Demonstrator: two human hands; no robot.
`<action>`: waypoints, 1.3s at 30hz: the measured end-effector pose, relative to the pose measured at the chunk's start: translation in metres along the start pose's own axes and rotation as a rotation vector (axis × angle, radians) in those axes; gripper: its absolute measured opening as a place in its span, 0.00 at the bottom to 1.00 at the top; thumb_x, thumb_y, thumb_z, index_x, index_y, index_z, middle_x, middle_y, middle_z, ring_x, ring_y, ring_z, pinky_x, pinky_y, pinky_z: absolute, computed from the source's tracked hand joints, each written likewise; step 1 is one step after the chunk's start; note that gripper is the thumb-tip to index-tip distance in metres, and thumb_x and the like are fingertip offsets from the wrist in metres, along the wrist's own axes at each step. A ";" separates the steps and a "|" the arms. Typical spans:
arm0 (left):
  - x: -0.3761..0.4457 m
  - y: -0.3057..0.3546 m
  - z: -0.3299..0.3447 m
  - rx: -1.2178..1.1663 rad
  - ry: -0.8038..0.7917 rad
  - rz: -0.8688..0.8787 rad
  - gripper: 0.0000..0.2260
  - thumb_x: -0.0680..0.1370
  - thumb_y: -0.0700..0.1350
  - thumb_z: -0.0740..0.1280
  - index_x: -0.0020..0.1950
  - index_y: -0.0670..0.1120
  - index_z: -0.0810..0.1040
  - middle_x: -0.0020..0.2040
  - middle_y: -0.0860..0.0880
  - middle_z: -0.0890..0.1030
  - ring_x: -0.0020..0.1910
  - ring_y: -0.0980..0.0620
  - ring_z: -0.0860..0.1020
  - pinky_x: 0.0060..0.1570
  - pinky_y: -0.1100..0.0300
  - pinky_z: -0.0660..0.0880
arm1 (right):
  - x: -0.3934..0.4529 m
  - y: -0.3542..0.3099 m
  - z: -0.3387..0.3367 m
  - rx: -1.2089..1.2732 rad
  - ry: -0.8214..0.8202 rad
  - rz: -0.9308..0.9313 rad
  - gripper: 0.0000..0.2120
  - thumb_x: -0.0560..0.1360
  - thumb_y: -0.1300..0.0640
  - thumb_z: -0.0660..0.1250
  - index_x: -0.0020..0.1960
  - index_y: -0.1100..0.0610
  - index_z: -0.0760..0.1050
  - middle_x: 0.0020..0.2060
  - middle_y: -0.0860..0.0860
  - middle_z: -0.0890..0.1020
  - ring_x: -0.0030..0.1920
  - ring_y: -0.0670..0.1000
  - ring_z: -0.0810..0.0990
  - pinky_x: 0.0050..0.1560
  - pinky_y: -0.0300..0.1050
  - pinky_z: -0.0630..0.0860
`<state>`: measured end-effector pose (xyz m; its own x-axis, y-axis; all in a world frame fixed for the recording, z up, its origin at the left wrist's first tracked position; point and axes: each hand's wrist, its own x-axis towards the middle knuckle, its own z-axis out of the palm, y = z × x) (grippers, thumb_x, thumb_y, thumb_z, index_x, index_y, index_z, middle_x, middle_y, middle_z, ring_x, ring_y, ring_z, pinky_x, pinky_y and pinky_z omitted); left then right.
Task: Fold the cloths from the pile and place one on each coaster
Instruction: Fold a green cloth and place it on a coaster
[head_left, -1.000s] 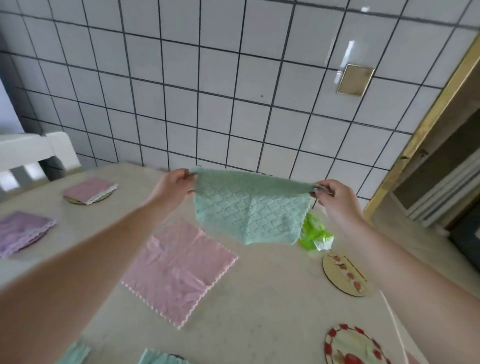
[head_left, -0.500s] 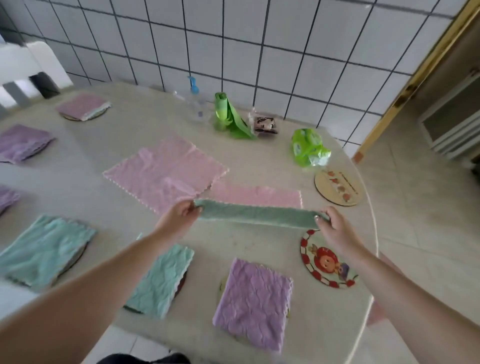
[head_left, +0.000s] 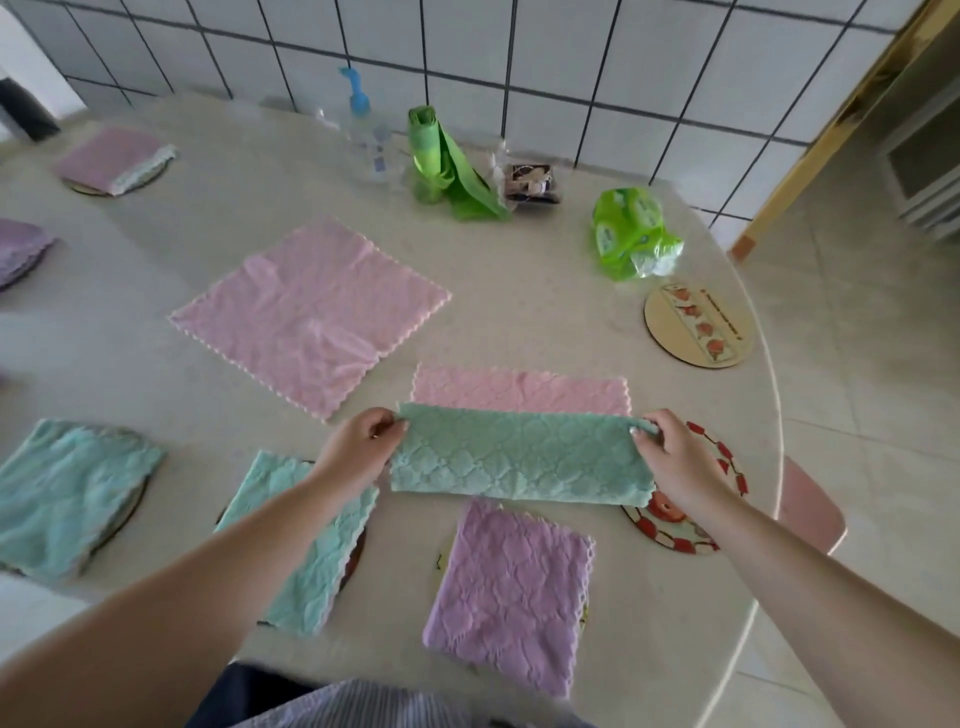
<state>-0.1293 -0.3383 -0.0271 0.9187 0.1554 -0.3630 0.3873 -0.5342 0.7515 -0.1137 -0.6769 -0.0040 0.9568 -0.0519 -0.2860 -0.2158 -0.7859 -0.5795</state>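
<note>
The green cloth (head_left: 519, 457) is held as a long band, already doubled over once, with the left hand (head_left: 358, 452) at one short end and the right hand (head_left: 670, 462) at the other. Each hand's fingers are pinched onto an upper corner, thumb against forefinger with the fabric between. Holding both ends this way keeps the band taut and its layers lined up, which suits the next fold: bringing one short end across to meet the other would likely make the square that the finished cloths show.

The band's long axis runs left to right across the view, roughly parallel to the near edge of the worktop (head_left: 519, 322). Its folded edge seems to be the nearer, lower one, though the blur makes that uncertain. Whether it rests on the worktop or hangs just above it I cannot tell.

Taking the green cloth as landmark: a folded pink strip (head_left: 519, 387) lies just beyond it, partly covered by its far edge, and an open pink cloth (head_left: 311, 312) lies further off to the left. The red-rimmed coaster (head_left: 722, 467) sits under the right hand at the band's right end, bare and probably its destination. Another bare coaster (head_left: 696, 325) lies beyond, to the right. A folded purple cloth (head_left: 509, 597) lies just nearer than the band, and two folded teal cloths are to its left.
</note>
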 end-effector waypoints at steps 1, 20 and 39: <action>0.008 0.002 0.000 -0.021 0.008 -0.006 0.12 0.78 0.47 0.63 0.35 0.47 0.72 0.28 0.49 0.71 0.30 0.50 0.71 0.36 0.57 0.66 | 0.006 -0.001 0.000 0.012 0.010 0.012 0.05 0.78 0.51 0.58 0.46 0.50 0.69 0.38 0.58 0.79 0.32 0.51 0.72 0.30 0.44 0.65; 0.076 0.025 0.010 0.121 0.044 -0.041 0.09 0.78 0.52 0.62 0.41 0.49 0.74 0.32 0.47 0.78 0.31 0.45 0.79 0.37 0.48 0.79 | 0.090 0.007 0.020 0.033 0.054 0.141 0.14 0.78 0.48 0.58 0.57 0.57 0.70 0.29 0.51 0.75 0.25 0.49 0.70 0.25 0.43 0.65; 0.037 0.034 0.088 0.751 -0.134 0.533 0.26 0.79 0.56 0.51 0.74 0.47 0.57 0.77 0.48 0.54 0.76 0.49 0.47 0.72 0.45 0.40 | 0.037 -0.031 0.090 -0.575 -0.092 -0.366 0.33 0.74 0.34 0.41 0.74 0.48 0.52 0.76 0.52 0.50 0.75 0.52 0.46 0.71 0.63 0.38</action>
<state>-0.0889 -0.4239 -0.0636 0.9263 -0.3371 -0.1680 -0.2777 -0.9126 0.3000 -0.0887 -0.5989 -0.0648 0.9226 0.3118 -0.2270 0.2800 -0.9463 -0.1616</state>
